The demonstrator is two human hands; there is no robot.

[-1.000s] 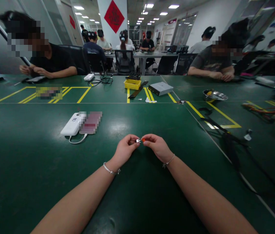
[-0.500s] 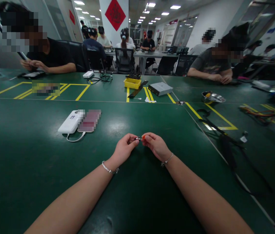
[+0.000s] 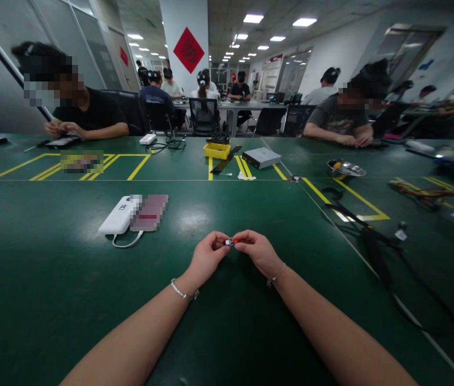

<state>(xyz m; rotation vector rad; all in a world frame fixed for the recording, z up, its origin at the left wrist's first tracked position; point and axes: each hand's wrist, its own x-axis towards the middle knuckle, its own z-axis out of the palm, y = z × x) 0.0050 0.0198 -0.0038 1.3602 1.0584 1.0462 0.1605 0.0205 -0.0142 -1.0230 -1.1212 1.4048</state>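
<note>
Both my hands meet over the green table (image 3: pixel 50 279), just above its surface. My left hand (image 3: pixel 206 257) pinches the silver end of a tiny metal-and-orange part (image 3: pixel 231 242). My right hand (image 3: pixel 258 253) pinches the orange end of the same part. The fingers of both hands are curled tight around it. Each wrist wears a thin bracelet. Most of the small part is hidden between my fingertips.
A white power bank (image 3: pixel 119 216) with a cable lies to the left beside a blurred phone. Farther back are a yellow tray (image 3: pixel 217 150), a grey box (image 3: pixel 262 157) and a metal dish (image 3: pixel 345 169). Black cables (image 3: pixel 372 236) trail on the right. Other people sit across the table.
The view has tilted up a little, so my hands sit lower in the picture. They stay joined on the small part, with a slight change in finger grip.
</note>
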